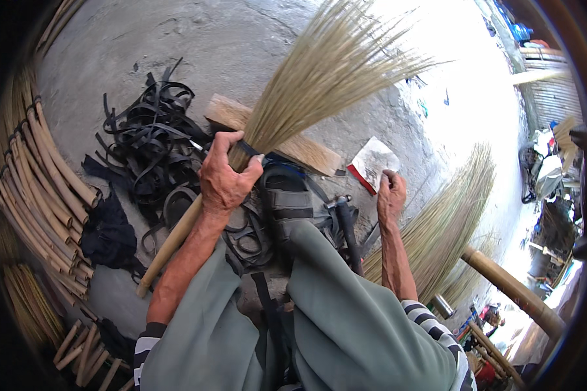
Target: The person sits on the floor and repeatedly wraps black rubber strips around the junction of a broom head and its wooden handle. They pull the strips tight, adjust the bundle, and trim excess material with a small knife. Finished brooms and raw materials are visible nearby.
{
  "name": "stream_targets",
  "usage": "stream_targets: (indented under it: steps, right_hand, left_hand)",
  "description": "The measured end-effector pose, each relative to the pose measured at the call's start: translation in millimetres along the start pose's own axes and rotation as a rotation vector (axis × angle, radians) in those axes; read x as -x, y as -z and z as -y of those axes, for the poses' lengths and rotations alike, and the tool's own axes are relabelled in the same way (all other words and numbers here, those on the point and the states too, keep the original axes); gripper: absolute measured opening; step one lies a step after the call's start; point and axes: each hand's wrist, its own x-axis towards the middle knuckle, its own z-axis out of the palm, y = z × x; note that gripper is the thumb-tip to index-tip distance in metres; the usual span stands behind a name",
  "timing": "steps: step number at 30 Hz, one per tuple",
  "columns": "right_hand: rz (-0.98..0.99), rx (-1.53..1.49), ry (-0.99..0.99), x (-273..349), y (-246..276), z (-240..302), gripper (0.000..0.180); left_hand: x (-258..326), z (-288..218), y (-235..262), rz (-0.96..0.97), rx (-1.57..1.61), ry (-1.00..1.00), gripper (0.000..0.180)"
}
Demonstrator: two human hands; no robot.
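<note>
My left hand (227, 173) is wrapped round the neck of a straw broom (316, 78), where a black strap binds it. The broom's bristles fan out toward the far right, and its pale handle (171, 247) slants down beside my left forearm. My right hand (392, 197) has thumb and fingers pinched together at the right edge of a white and red paper packet (373, 161) on the ground. Whatever lies between those fingertips is too small to make out. A hammer (349, 228) with a dark handle leans near my right knee.
A wooden block (306, 153) lies beyond my sandalled foot (287, 199). Tangled black straps (153, 127) are heaped at left, near stacked bamboo handles (42, 189). More broom straw (447, 225) lies beside my right forearm, with a thick bamboo pole (512, 287) further right.
</note>
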Motion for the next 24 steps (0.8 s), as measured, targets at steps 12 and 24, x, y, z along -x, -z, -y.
stream_targets:
  steps: [12,24]
  right_hand:
    - [0.12,0.117,0.189,-6.1,-19.8,5.0,0.017]
    - [0.249,0.204,0.164,-22.0,-22.7,-14.6,0.01]
  left_hand:
    - [-3.2,-0.7,-3.0,-0.026,-0.098,-0.051,0.055]
    - [-7.6,6.5,1.9,-0.005,-0.085,-0.062,0.057]
